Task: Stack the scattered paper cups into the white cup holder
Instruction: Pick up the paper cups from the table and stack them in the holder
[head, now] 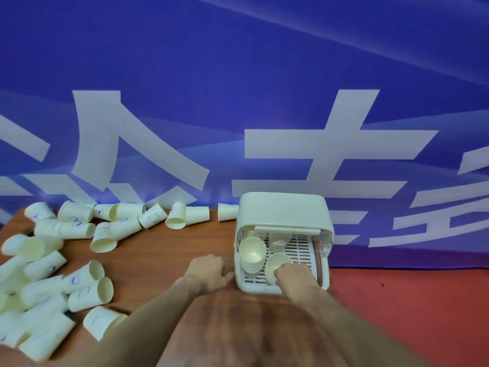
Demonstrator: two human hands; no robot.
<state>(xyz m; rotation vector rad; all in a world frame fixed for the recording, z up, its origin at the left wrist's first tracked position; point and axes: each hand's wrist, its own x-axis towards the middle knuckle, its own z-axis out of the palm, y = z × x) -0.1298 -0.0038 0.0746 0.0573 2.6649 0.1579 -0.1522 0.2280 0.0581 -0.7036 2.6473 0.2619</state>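
The white cup holder (284, 210) stands at the table's right edge, its lid raised and its slotted tray showing. A stack of paper cups (252, 256) stands upright in the tray's left side. My right hand (295, 278) grips a second cup (276, 262) at the tray's front, fingers curled over its rim. My left hand (211, 272) rests on the table against the holder's left front corner, fingers loosely curled. Several scattered paper cups (103, 235) lie on their sides across the table's left and back.
The brown wooden table (158, 260) ends just right of the holder, with red floor (410, 313) beyond. A blue banner wall (238, 102) rises directly behind the table. More cups (87, 290) pile at the near left.
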